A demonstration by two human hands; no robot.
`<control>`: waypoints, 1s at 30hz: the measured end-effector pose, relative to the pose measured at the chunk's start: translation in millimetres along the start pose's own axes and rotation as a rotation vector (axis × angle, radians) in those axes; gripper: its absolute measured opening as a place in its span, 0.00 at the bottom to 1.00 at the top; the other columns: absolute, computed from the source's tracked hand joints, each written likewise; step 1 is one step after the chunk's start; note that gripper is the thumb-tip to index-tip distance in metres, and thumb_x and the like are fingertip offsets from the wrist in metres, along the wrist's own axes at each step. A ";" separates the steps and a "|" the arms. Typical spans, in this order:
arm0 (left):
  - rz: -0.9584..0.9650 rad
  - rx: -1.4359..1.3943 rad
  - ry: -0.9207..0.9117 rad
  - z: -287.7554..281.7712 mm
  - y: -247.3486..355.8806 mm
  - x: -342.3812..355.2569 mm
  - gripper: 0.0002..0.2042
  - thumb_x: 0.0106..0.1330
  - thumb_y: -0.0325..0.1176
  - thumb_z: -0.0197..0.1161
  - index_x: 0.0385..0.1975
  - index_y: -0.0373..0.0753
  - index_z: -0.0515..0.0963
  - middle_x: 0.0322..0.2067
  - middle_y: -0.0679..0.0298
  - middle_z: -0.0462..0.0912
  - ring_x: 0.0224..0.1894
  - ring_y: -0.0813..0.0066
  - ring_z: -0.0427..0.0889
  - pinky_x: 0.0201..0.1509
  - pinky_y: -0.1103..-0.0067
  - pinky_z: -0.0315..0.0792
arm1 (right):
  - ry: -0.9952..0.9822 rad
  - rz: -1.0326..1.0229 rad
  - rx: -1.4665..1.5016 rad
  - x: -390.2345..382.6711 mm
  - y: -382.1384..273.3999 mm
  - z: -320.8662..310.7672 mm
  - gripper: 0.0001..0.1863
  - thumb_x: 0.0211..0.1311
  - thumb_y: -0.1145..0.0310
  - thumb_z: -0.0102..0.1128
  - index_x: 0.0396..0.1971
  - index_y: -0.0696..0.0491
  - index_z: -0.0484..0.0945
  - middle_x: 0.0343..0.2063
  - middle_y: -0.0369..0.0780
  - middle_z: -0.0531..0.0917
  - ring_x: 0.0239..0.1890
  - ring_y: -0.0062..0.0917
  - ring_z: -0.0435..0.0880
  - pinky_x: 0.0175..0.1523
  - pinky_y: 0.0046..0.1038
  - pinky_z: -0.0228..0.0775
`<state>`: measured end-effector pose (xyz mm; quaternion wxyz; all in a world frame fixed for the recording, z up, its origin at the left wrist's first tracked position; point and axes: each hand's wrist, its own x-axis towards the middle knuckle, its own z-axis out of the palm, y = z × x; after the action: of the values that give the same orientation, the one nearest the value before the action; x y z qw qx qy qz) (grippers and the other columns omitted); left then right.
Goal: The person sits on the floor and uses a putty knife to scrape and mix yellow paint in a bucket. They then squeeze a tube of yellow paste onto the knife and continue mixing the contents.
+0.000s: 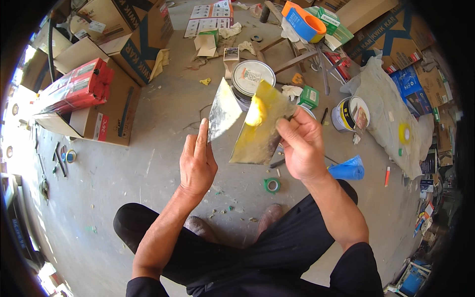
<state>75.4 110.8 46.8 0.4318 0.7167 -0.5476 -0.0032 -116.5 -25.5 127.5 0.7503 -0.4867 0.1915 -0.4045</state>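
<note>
My left hand [198, 163] grips a thin, pale putty spreader [223, 111], its index finger stretched along the spreader's edge. In my right hand [303, 148] a flat, yellow-smeared metal plate [257, 143] is pinched by its right edge, thumb on top. A bright yellow lump of putty [255, 112] sticks to the upper left part of this plate. Spreader and plate are held up close together, tilted, with a narrow gap between them. Behind them on the floor stands a lidded round tin [253, 75], partly covered by both tools.
Cardboard boxes [111, 116] with red packages [79, 86] stand at the left. A second tin [350, 114], a blue plastic roll [349, 168] and a green tape roll [271, 185] are on the floor. Plastic sheeting [386, 104] lies at the right, below more cartons.
</note>
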 end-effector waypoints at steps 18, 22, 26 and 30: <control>-0.753 -1.181 -0.644 -36.1 14.1 3.5 0.26 0.87 0.48 0.45 0.38 0.32 0.82 0.16 0.64 0.76 0.12 0.84 0.64 0.17 0.82 0.60 | -0.251 -0.493 -1.065 19.6 -39.5 -16.7 0.09 0.69 0.82 0.64 0.47 0.61 0.87 0.40 0.45 0.93 0.36 0.26 0.91 0.42 0.24 0.80; -0.727 -1.218 -0.568 -42.6 13.0 8.8 0.27 0.87 0.48 0.45 0.36 0.31 0.82 0.15 0.64 0.75 0.11 0.84 0.63 0.17 0.82 0.59 | -0.275 -0.422 -1.128 17.7 -37.6 -26.0 0.10 0.67 0.82 0.66 0.47 0.61 0.87 0.34 0.45 0.91 0.30 0.26 0.89 0.38 0.24 0.78; -0.708 -1.263 -0.452 -41.5 12.9 11.3 0.26 0.87 0.48 0.45 0.38 0.30 0.80 0.16 0.65 0.74 0.13 0.84 0.63 0.17 0.82 0.60 | -0.143 -0.395 -1.260 15.1 -28.8 -22.1 0.09 0.66 0.82 0.66 0.46 0.62 0.86 0.31 0.46 0.89 0.29 0.27 0.87 0.38 0.25 0.78; -0.754 -1.206 -0.387 -30.5 16.3 5.8 0.24 0.87 0.47 0.45 0.44 0.30 0.79 0.21 0.66 0.75 0.16 0.84 0.66 0.18 0.82 0.63 | 0.010 -0.745 -1.316 17.5 -22.8 -9.0 0.16 0.60 0.84 0.67 0.48 0.58 0.87 0.32 0.42 0.85 0.29 0.30 0.83 0.35 0.30 0.75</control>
<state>79.6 124.5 78.8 0.6161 0.4812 -0.2334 -0.5782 -121.7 -49.1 145.4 0.1176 -0.8650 0.2196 -0.4357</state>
